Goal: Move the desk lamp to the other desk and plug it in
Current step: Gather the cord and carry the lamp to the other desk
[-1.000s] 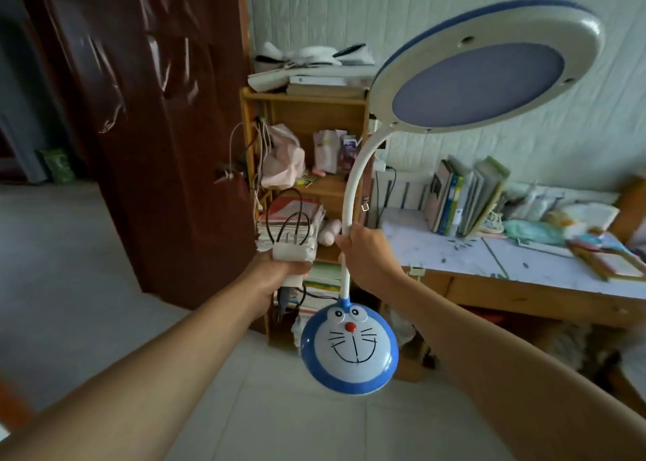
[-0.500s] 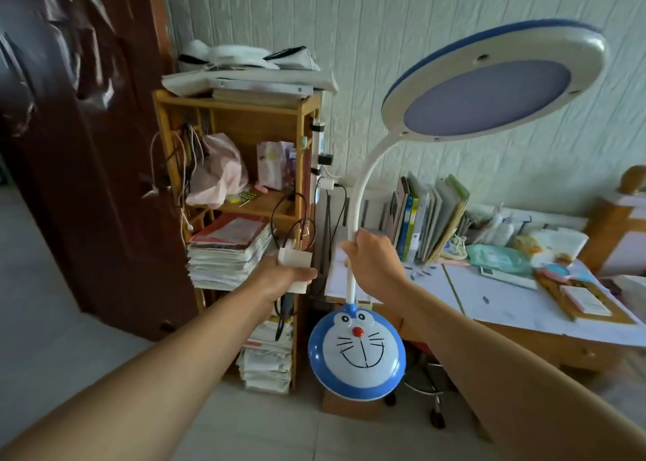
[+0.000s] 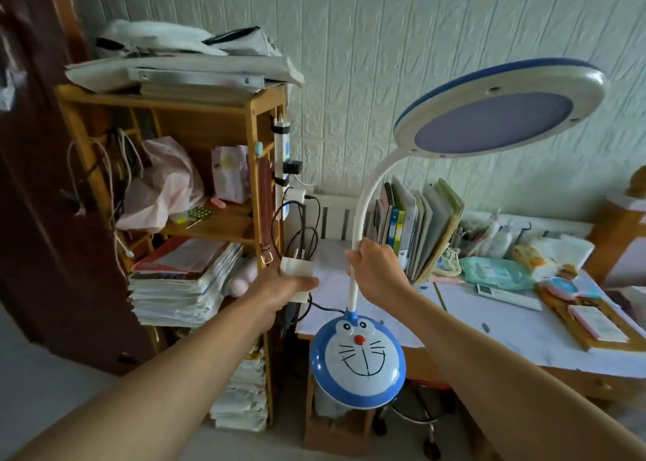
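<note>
The lamp (image 3: 360, 355) is hanging in the air in front of the bench (image 3: 517, 335), its round blue cartoon-face base lowest and its disc head tilting up to the right. The right hand (image 3: 375, 273) is gripping the white neck, fingers (image 3: 353, 259) wrapping tightly around it just above the base. Left of those fingers, the left hand (image 3: 279, 291) is clamping a white plug adapter (image 3: 297, 268), with the black cord (image 3: 325, 307) trailing from it toward the base. Beyond the left hand, a wooden shelf (image 3: 258, 111) is carrying stacked papers (image 3: 181, 279).
</note>
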